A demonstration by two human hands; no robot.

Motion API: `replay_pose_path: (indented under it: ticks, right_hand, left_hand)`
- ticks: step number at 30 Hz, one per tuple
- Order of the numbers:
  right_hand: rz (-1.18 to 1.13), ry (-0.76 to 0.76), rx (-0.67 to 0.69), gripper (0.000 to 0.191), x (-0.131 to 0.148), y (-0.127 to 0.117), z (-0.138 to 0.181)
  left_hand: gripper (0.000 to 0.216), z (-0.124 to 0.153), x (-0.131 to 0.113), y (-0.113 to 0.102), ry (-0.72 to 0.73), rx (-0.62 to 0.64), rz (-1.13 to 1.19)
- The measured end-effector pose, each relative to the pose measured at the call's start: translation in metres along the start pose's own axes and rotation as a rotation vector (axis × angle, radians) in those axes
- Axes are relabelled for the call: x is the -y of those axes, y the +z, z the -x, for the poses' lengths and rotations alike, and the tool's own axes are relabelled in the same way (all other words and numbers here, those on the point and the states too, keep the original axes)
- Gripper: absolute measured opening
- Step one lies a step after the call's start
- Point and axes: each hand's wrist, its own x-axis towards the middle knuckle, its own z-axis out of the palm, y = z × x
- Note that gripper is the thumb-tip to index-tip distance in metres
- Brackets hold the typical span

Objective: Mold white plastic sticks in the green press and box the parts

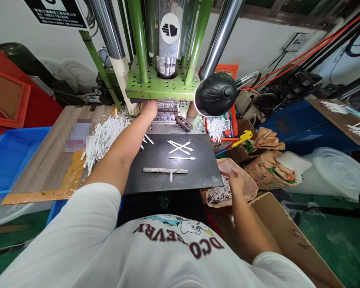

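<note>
My left hand [150,109] reaches under the green press plate [165,93], beside the metal mould [168,114]; its fingers are hidden there. My right hand [236,181] is at the right side of a brown paper bag [248,185] that holds thin white plastic scraps [220,190]. Its fingers look curled together, but what they hold, if anything, cannot be made out. On the black work plate [156,154] lie several white plastic strips [182,158] and a metal bar [165,171] with a small white piece against it. A dark metal block [183,123] rests by the mould.
White strips [106,136] are heaped on the wooden board [48,160] at left. A black lamp [217,94] hangs right of the press, partly covering a skin-coloured shape. A red crate [234,120] holds more strips. A cardboard box [288,232] stands at lower right.
</note>
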Motion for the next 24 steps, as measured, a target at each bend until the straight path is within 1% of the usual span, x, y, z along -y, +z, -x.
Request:
replay_pose_path:
  ticks: [1,2,3,4,5,6,8,10,11,12,13,15,16,18,20,22,24]
  right_hand:
    - [-0.014,0.0,-0.04,0.018,0.006,-0.001,-0.004]
    - [-0.046,-0.032,-0.081,0.023,0.015,-0.002,-0.006]
    - [-0.091,-0.098,-0.109,0.029,0.026,-0.003,-0.006]
    - [-0.14,-0.196,-0.111,0.032,0.039,-0.004,-0.003]
    - [-0.183,-0.314,-0.072,0.033,0.052,-0.004,0.003]
    - [-0.211,-0.437,0.012,0.032,0.067,-0.004,0.011]
    - [-0.221,-0.666,0.261,0.029,0.093,0.0,0.031]
    - [-0.173,-0.837,0.509,0.031,0.115,0.009,0.053]
    - [-0.134,-0.893,0.592,0.037,0.122,0.014,0.062]
    - [-0.091,-0.934,0.645,0.042,0.129,0.02,0.069]
    - [-0.05,-0.964,0.681,0.042,0.133,0.026,0.074]
    - [0.008,-1.005,0.726,0.031,0.137,0.035,0.079]
    - [0.021,-1.023,0.74,0.026,0.136,0.037,0.08]
    - [0.026,-1.059,0.729,0.025,0.132,0.035,0.077]
    - [0.02,-1.082,0.656,0.027,0.125,0.025,0.069]
    - [0.018,-1.081,0.55,0.029,0.121,0.014,0.054]
    - [0.025,-1.066,0.433,0.03,0.127,0.009,0.031]
  left_hand:
    - [0.044,-0.004,0.002,0.002,-0.012,-0.006,0.025]
    - [0.044,-0.005,0.004,0.005,-0.013,-0.017,0.052]
    - [0.043,-0.003,0.007,0.007,-0.001,-0.03,0.078]
    - [0.043,0.003,0.01,0.008,0.026,-0.05,0.1]
    - [0.042,0.013,0.013,0.008,0.065,-0.074,0.118]
    - [0.041,0.025,0.018,0.007,0.109,-0.097,0.132]
    - [0.038,0.059,0.032,0.002,0.19,-0.128,0.14]
    - [0.036,0.101,0.05,-0.006,0.24,-0.104,0.138]
    - [0.037,0.124,0.06,-0.01,0.251,-0.069,0.142]
    - [0.038,0.148,0.07,-0.014,0.26,-0.021,0.15]
    - [0.039,0.171,0.08,-0.018,0.266,0.029,0.157]
    - [0.041,0.214,0.101,-0.025,0.255,0.111,0.164]
    - [0.042,0.233,0.111,-0.029,0.239,0.133,0.162]
    - [0.043,0.266,0.13,-0.037,0.196,0.148,0.158]
    - [0.043,0.291,0.147,-0.044,0.162,0.145,0.163]
    - [0.043,0.306,0.158,-0.048,0.146,0.145,0.185]
    - [0.043,0.31,0.158,-0.045,0.159,0.172,0.224]
